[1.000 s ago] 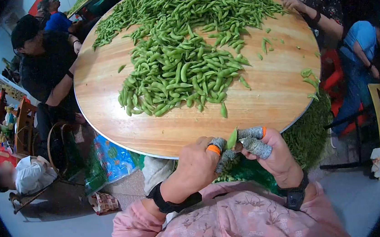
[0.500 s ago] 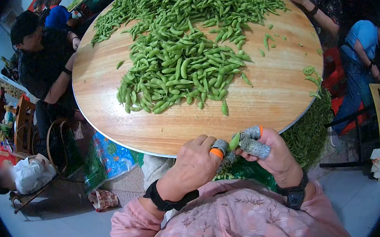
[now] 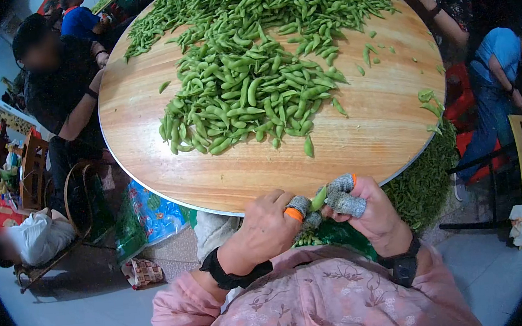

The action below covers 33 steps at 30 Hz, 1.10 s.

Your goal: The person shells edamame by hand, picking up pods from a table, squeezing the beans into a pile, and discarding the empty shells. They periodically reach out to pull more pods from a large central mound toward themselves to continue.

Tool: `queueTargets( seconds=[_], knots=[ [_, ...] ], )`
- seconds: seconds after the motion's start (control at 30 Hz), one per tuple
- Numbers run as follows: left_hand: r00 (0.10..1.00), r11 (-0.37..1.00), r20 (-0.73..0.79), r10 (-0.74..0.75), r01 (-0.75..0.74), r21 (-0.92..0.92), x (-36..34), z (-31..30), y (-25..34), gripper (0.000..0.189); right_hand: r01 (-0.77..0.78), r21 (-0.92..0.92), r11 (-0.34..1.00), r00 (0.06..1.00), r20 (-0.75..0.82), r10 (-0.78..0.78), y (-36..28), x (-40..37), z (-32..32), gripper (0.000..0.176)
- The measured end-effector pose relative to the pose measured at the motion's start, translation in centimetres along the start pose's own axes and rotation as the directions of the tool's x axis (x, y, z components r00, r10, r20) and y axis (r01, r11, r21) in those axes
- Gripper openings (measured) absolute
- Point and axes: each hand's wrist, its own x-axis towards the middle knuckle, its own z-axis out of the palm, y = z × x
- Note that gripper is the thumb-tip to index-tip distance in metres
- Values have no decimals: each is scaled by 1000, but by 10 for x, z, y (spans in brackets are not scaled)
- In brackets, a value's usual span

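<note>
A green pod (image 3: 319, 199) is pinched between my two hands, just off the near edge of the round wooden table (image 3: 164, 141). My left hand (image 3: 270, 224) is closed, with grey fingertip covers and an orange band, at the pod's left end. On the pod's right side my right hand (image 3: 362, 206), also in grey finger covers, has its fingers curled round it. A large pile of green pods (image 3: 248, 95) spreads over the table in front of me. Below my hands, some shelled beans (image 3: 306, 240) show partly.
People sit at the left (image 3: 55, 76) and right (image 3: 440, 1) of the table. Another person in blue (image 3: 496, 65) is farther right. A heap of greenery (image 3: 423, 185) lies beside the table's right edge. A child-sized figure in white (image 3: 42, 237) is on a chair at lower left.
The pod between my hands has tilted more upright and shifted slightly left. My hands have barely moved. The person at the left has turned the head, and the person at upper right has raised the hands slightly.
</note>
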Motion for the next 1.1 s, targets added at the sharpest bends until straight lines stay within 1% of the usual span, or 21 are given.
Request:
queueTargets(
  seconds=[0.03,0.07,0.13,0.17,0.23,0.27,0.33,0.37,0.43,0.47,0.53,0.57,0.63,0.67,0.73,0.77,0.83,0.87,0.93,1.07,1.1],
  knots=[
    [999,999,-46,-6,4,-43,-3,3,-1,21,20,7,1000,999,34,-20,2,2,-1,15],
    [999,999,-46,-7,5,-42,-5,7,-1,21,20,7,1000,999,35,-20,4,3,-1,15],
    [988,921,-53,-143,113,-373,-6,14,2,14,31,17,999,998,47,-32,7,5,-1,13],
    [988,921,-53,-143,113,-372,-5,13,4,14,32,17,999,998,48,-33,12,7,-1,13],
    [955,723,2,-297,227,-653,-4,12,8,13,126,113,986,992,1,-127,21,11,-2,25],
    [955,724,1,-297,226,-652,-6,14,6,13,127,113,985,992,2,-128,22,11,-2,25],
    [937,581,41,-347,249,-775,-6,17,4,14,258,-9,966,965,51,-257,22,11,-4,9],
    [939,586,38,-343,245,-773,-4,15,4,14,264,-10,964,963,51,-264,18,11,-3,9],
    [953,656,-1,-302,207,-726,4,2,13,12,200,-142,969,979,-2,-202,9,7,2,8],
    [954,659,-2,-299,205,-724,5,3,14,12,203,-142,969,979,-3,-206,5,5,4,8],
    [949,829,10,-314,279,-484,3,6,15,13,186,-246,951,982,84,-170,0,2,5,8],
    [950,831,7,-313,277,-483,2,6,15,13,189,-247,950,981,86,-173,0,2,3,8],
    [966,620,12,-259,175,-765,3,5,14,14,241,-314,918,969,131,-210,5,0,-1,8],
    [967,622,11,-256,174,-763,3,4,13,14,244,-314,917,968,130,-213,7,0,-2,8],
    [969,513,95,-228,203,-834,3,0,11,14,210,-222,952,974,136,-183,11,-1,-3,7],
    [969,515,95,-228,203,-833,3,-1,11,14,211,-221,952,973,137,-184,12,-2,-4,7],
    [948,531,157,-277,287,-797,2,-1,13,14,212,-219,952,973,140,-184,13,-3,-4,7],
    [948,531,157,-277,288,-797,3,-3,14,14,211,-218,953,973,140,-184,12,-3,-3,7],
    [911,555,243,-333,398,-731,6,-4,17,13,256,-358,898,966,75,-246,10,-5,-3,9],
    [920,608,262,-290,389,-692,7,7,13,12,239,-403,883,969,42,-243,1,-11,-4,9],
    [943,626,213,-255,329,-707,9,4,14,11,226,-491,841,964,-13,-266,-4,-16,-6,9]
  ],
)
